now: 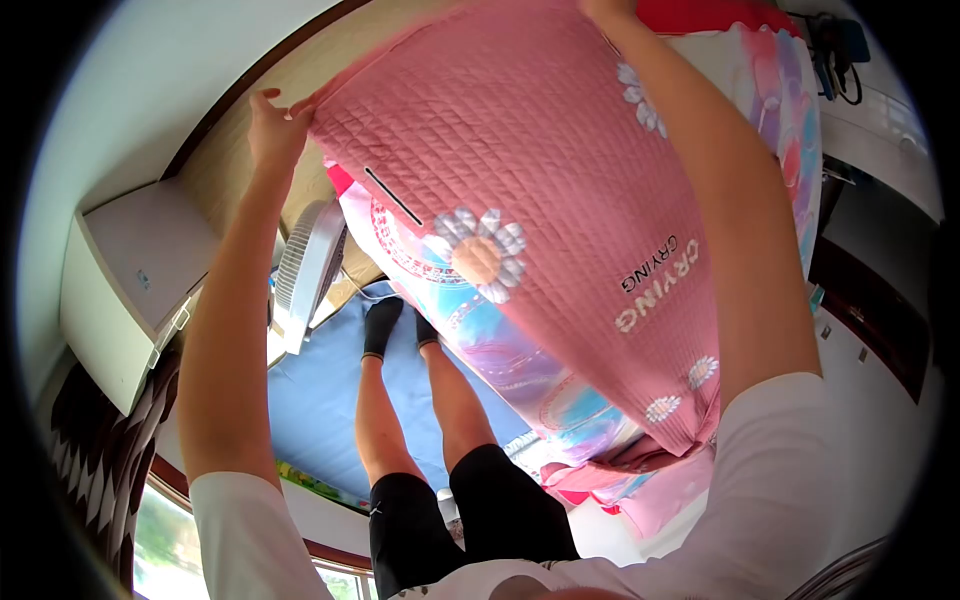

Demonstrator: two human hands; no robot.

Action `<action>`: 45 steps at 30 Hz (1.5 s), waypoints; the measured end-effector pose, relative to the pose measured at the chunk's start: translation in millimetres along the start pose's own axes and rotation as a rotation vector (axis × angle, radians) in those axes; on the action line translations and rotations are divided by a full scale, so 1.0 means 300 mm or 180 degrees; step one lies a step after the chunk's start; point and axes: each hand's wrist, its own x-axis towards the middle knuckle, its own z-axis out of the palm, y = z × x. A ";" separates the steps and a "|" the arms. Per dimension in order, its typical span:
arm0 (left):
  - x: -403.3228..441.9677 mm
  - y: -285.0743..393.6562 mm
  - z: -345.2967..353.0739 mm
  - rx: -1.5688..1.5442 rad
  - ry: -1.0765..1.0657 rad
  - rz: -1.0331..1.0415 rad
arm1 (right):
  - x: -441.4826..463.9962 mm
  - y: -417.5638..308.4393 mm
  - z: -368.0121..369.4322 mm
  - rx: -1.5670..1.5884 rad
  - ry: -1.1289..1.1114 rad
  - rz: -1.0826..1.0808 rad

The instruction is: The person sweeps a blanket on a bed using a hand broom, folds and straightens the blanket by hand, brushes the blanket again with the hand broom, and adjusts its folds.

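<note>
Closest to me are two legs in black shorts [505, 510], black socks [382, 325] planted on a blue mat [320, 390] right by the bed [800, 130]. There's some bunched pink fabric [660, 485] around the bed's near corner, and the low end of the pink quilt [545, 170] hangs down close to it. From there the quilt slants up over the bed, hiding most of the swirly sheet [490, 350] except a strip along the edge by the legs. A fan [308, 265] sits just off that edge. Farther out, my left grip [275, 130] is pinching the quilt's far left corner. My right grip [608, 11] is mostly cropped off up top near the quilt's far edge, so can't tell if it's closed on anything. I'd call this the spreading-out step. Next move imo calls for lowering it evenly and squaring it to the bed's edges without snagging the fan.
</note>
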 end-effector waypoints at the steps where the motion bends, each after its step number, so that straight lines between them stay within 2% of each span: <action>1: -0.051 0.022 0.010 0.0019 -0.0041 -0.0002 | -0.074 0.016 0.020 -0.0011 -0.0028 0.0034; 3: -0.117 0.086 0.029 0.0470 0.0695 0.1419 | -0.243 -0.005 -0.010 0.0340 0.0638 -0.1127; 5: -0.266 0.211 0.078 0.0318 0.0337 0.2322 | -0.455 -0.085 -0.107 0.0325 0.0221 -0.0833; 6: -0.357 0.268 0.112 0.0384 0.0107 0.2430 | -0.590 -0.107 -0.136 0.0163 0.0091 -0.0705; 7: -0.457 0.304 0.143 0.0450 -0.0153 0.2544 | -0.693 -0.142 -0.201 0.0472 -0.0549 -0.0296; 9: -0.612 0.340 0.207 0.0683 -0.0824 0.2685 | -0.931 -0.128 -0.247 0.0062 -0.0317 -0.0727; 11: -0.679 0.299 0.263 0.1198 -0.0898 0.2643 | -1.082 -0.089 -0.371 -0.0080 -0.0663 -0.0724; 12: -0.683 0.281 0.288 0.1396 -0.0812 0.2680 | -1.140 -0.036 -0.405 -0.0174 -0.0577 -0.0617; 16: -0.697 0.247 0.333 0.1678 -0.0681 0.2763 | -1.567 0.281 -0.530 -0.0848 -0.0678 0.1403; 17: -0.697 0.235 0.351 0.1875 -0.0628 0.2812 | -1.687 0.342 -0.562 -0.0897 -0.0635 0.1539; 19: -0.720 0.235 0.364 0.2052 -0.0504 0.2902 | -1.944 0.407 -0.643 -0.1008 -0.0471 0.2355; 22: -0.738 0.227 0.372 0.2037 -0.0246 0.3171 | -2.149 0.427 -0.663 -0.0965 -0.0536 0.2808; 27: -0.755 0.241 0.360 0.1988 -0.0281 0.3322 | -2.174 0.446 -0.645 -0.0743 -0.0520 0.3144; 29: -0.761 0.226 0.393 0.2651 -0.0136 0.3230 | -2.175 0.460 -0.654 -0.0887 -0.0749 0.3094; 31: -0.763 0.219 0.392 0.2636 -0.0170 0.3247 | -2.189 0.461 -0.661 -0.0743 -0.0810 0.3141; 32: -0.741 0.206 0.397 0.2622 -0.0153 0.3488 | -2.205 0.467 -0.650 -0.0603 -0.0675 0.3138; 35: -0.721 0.214 0.408 0.2780 -0.0425 0.3166 | -2.234 0.478 -0.656 -0.0268 -0.0366 0.3139; 36: -0.715 0.214 0.413 0.2770 -0.0442 0.3255 | -2.239 0.482 -0.671 -0.0083 -0.0227 0.3069; 38: -0.734 0.199 0.431 0.1835 -0.0581 0.3040 | -2.259 0.486 -0.681 0.0020 -0.0017 0.3080; 41: -1.015 0.170 0.480 0.1654 -0.0348 0.3251 | -2.303 0.510 -0.681 0.0316 0.0473 0.2928; 42: -1.266 0.247 0.448 0.1378 -0.0659 0.3374 | -2.329 0.515 -0.684 0.0536 0.0735 0.2788; 43: -1.453 0.259 0.453 0.1261 -0.0675 0.3472 | -2.355 0.533 -0.698 0.0531 0.0796 0.2812; 44: -1.599 0.230 0.480 0.1029 -0.0970 0.3320 | -2.386 0.552 -0.725 0.0853 0.0773 0.2585; 45: -1.769 0.210 0.500 0.0430 -0.1546 0.2817 | -2.438 0.558 -0.753 0.1189 0.0745 0.2382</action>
